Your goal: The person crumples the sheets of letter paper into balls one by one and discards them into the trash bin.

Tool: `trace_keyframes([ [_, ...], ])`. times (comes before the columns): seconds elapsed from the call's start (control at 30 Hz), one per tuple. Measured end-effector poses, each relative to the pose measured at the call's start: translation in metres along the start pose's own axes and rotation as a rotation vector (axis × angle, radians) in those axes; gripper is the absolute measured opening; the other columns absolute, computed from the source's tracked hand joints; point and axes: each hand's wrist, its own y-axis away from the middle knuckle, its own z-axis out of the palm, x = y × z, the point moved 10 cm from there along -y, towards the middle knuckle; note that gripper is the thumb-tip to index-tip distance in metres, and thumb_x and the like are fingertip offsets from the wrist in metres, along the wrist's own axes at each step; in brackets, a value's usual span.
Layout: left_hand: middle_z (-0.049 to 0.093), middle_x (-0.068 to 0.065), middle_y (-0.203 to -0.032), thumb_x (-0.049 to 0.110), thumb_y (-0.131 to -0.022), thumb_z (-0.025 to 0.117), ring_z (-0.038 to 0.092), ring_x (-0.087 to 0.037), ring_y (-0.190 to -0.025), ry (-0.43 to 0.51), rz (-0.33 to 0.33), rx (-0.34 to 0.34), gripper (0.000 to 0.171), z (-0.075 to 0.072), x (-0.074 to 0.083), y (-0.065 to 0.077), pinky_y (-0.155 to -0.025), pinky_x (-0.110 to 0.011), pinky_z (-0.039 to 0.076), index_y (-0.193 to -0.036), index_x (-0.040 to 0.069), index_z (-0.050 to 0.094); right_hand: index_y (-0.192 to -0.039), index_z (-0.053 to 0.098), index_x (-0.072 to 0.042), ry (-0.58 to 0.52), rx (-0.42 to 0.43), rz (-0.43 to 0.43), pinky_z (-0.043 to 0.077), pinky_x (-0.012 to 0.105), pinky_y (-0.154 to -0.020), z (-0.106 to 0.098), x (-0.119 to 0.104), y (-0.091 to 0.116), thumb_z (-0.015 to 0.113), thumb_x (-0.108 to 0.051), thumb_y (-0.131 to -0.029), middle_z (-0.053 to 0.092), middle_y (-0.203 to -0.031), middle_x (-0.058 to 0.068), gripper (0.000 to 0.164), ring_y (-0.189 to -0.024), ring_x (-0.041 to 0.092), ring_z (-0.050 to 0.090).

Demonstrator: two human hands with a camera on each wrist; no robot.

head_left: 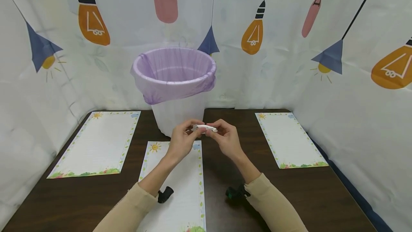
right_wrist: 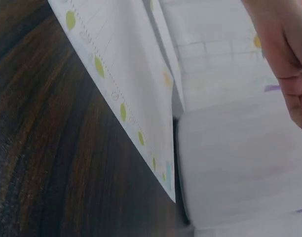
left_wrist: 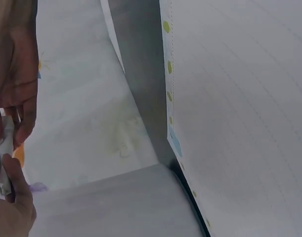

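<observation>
Both hands meet in the middle, in front of the bin and above the table. Fingers and thumb of the left hand pinch one end of a small, long white wrapped piece. At its other end the right hand pinches it the same way. The piece looks crumpled in the left wrist view, where its white side shows between the fingers of both hands; its exact kind is unclear. In the right wrist view only part of one hand appears at the right edge, and the piece is out of sight.
A white bin with a purple liner stands behind the hands. Lined paper sheets with leafy borders lie on the dark wooden table: one at left, one at right, one beneath the left arm. A printed curtain hangs behind.
</observation>
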Motion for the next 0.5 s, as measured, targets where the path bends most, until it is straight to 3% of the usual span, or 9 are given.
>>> trace_keyframes([
  [0.23, 0.071, -0.009, -0.089, 0.015, -0.094, 0.077, 0.069, -0.025, -0.071, -0.003, 0.044, 0.051, 0.013, 0.0000, 0.0034, -0.0023, -0.068, -0.031, 0.060, -0.103, 0.006, 0.076, -0.103, 0.068, 0.009, 0.053, 0.038, 0.009, 0.060, 0.035, -0.074, -0.0005, 0.0020, -0.0022, 0.071, 0.010, -0.092, 0.071, -0.103, 0.022, 0.012, -0.079, 0.032, 0.069],
  [0.5, 0.071, -0.005, -0.103, 0.017, -0.095, 0.076, 0.071, -0.020, -0.082, 0.017, -0.034, -0.006, 0.015, 0.0000, -0.0029, -0.0027, -0.075, -0.038, 0.061, -0.107, 0.009, 0.074, -0.111, 0.067, 0.009, 0.057, -0.015, 0.017, 0.059, 0.036, -0.085, -0.0010, 0.0012, -0.0046, 0.069, 0.015, -0.091, 0.067, -0.112, 0.023, 0.021, -0.099, 0.021, 0.068],
])
